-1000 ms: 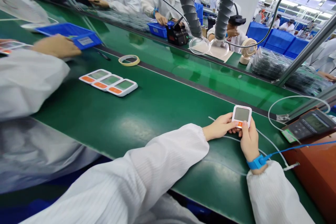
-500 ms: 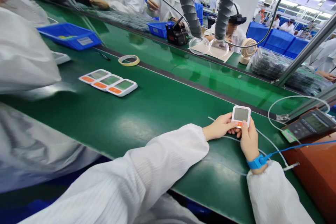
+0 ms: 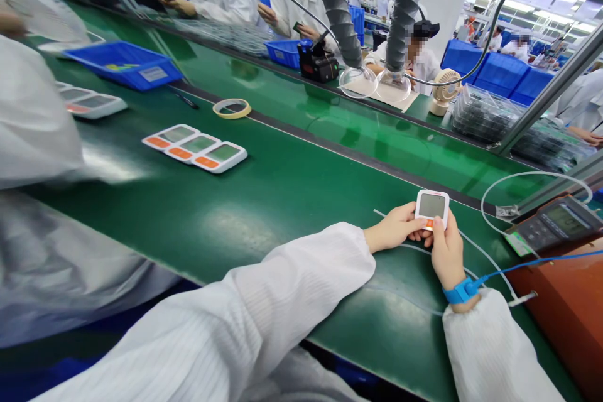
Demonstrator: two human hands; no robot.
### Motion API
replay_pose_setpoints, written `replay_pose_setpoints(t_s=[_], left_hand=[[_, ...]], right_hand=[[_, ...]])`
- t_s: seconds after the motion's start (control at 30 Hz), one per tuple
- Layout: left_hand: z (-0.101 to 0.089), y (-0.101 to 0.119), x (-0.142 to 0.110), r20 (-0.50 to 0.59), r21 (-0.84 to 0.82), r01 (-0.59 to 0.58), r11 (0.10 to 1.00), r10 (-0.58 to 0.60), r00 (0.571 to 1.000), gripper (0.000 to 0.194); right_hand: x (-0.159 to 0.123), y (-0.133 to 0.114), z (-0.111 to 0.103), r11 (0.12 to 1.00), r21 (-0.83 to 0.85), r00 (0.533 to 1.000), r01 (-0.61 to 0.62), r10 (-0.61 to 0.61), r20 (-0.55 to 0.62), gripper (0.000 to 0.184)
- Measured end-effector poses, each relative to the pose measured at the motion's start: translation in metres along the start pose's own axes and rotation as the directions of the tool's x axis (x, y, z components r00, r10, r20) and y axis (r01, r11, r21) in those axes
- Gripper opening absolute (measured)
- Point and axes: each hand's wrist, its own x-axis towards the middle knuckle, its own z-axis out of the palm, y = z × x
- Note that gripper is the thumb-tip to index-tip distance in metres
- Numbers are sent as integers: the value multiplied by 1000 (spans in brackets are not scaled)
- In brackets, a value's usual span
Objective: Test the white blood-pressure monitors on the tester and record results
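Note:
Between my two hands is a small white digital device (image 3: pixel 433 206) with a grey screen and orange buttons, tilted up to face me. My left hand (image 3: pixel 399 226) grips its left side, thumb over the orange buttons. Around the right side closes my right hand (image 3: pixel 447 248), its thumb at the lower edge; a blue wrist strap (image 3: pixel 460 292) with a cord sits on that wrist. The fingers behind the device are partly hidden. Farther left on the green bench, three like devices (image 3: pixel 195 149) lie side by side with screens up.
A tape roll (image 3: pixel 232 108), a dark pen (image 3: pixel 186 100) and a blue tray (image 3: pixel 123 66) lie along the bench. At right, a meter (image 3: pixel 558 223) rests by an orange-brown box (image 3: pixel 560 308), near a thin white tube (image 3: pixel 490 257). A co-worker's white sleeve (image 3: pixel 35 113) is at left.
The co-worker's sleeve at left has drawn back leftward, uncovering more white devices behind it. My hands and the device in them have hardly moved.

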Motion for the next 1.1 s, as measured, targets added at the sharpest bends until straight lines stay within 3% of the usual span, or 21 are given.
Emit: replay_pose_setpoints(t_s=[1.1], left_hand=[[1, 2, -1, 6, 23, -13, 1000, 12, 1000, 56]], right_hand=[[0, -3, 0, 1000, -11, 1000, 2, -3, -8, 54]])
